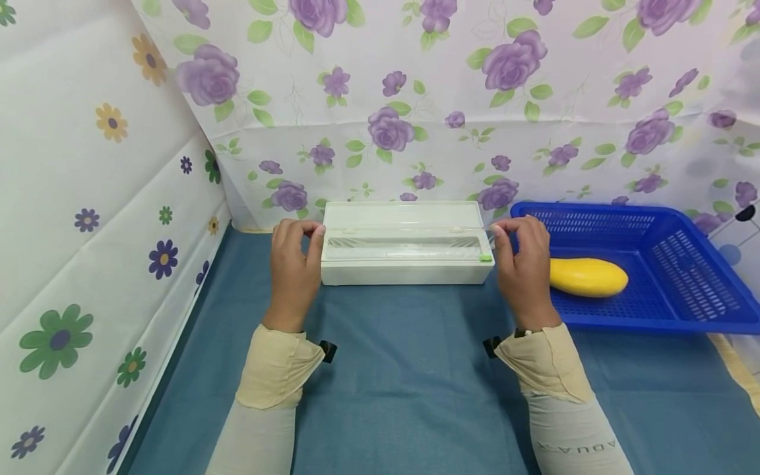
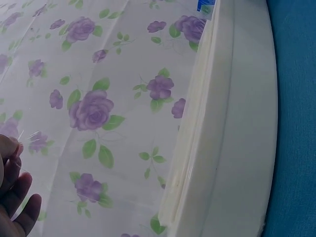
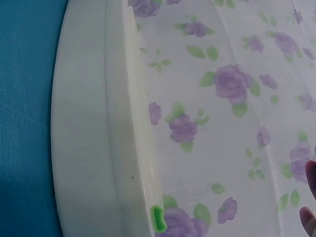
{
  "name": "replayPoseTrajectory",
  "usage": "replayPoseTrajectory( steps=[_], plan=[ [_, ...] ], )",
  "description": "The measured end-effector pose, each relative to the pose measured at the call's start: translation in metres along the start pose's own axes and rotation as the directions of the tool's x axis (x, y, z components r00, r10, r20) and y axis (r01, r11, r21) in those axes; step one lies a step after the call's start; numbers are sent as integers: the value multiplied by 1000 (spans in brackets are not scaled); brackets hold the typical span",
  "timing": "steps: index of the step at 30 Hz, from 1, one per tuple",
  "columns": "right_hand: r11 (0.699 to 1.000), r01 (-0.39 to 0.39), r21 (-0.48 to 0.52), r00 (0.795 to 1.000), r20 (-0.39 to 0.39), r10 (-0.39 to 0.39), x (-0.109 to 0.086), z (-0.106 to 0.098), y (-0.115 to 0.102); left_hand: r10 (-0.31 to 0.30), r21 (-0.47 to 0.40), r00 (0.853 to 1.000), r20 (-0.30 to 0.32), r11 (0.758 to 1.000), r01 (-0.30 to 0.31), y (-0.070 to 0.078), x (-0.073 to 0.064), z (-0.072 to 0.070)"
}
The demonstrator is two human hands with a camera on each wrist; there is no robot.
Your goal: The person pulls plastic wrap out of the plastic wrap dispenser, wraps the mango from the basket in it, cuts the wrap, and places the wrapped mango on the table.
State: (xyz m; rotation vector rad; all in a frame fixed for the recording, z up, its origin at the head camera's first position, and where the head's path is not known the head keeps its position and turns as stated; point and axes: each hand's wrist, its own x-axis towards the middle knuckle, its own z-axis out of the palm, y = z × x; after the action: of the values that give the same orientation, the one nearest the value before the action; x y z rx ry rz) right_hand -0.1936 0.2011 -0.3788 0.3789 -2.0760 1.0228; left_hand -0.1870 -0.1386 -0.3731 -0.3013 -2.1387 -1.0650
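Note:
A white cling film dispenser box (image 1: pixel 406 274) stands with its lid (image 1: pixel 404 212) raised at the back. Clear cling film (image 1: pixel 404 252) stretches across its opening, and a green slide cutter (image 1: pixel 485 258) sits at the right end of the front rim. At the box's left end, my left hand (image 1: pixel 293 270) pinches the film between thumb and fingers; in the left wrist view, thin strands of film show at the fingertips (image 2: pixel 15 148). My right hand (image 1: pixel 525 270) pinches the film's other side just past the right end. Only fingertips (image 3: pixel 311 177) of it enter the right wrist view.
To the right is a blue plastic basket (image 1: pixel 653 326) with a smooth yellow oblong fruit or vegetable (image 1: pixel 588 277) inside, partly behind my right hand. A blue cloth (image 1: pixel 410 382) covers the table. Flower-printed sheets (image 1: pixel 356 99) hang behind and at the left.

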Motion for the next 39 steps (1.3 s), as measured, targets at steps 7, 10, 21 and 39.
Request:
replayPoseTrajectory(
  steps=[7, 10, 21, 39],
  plan=[
    [1000, 19, -7, 1000, -10, -19, 0, -2, -1, 12, -2, 1000, -9, 1000, -12, 1, 0, -1],
    [1000, 12, -4, 1000, -7, -12, 0, -4, -3, 16, -4, 1000, -10, 1000, -16, 3, 0, -2],
    [1000, -7, 11, 1000, -26, 7, 1, -8, -10, 31, -17, 999, -23, 999, -31, 9, 0, -6],
    [999, 25, 41, 997, -70, -22, 4, -15, -20, 40, -39, 998, -49, 998, -42, 17, 2, -13]
  ],
)
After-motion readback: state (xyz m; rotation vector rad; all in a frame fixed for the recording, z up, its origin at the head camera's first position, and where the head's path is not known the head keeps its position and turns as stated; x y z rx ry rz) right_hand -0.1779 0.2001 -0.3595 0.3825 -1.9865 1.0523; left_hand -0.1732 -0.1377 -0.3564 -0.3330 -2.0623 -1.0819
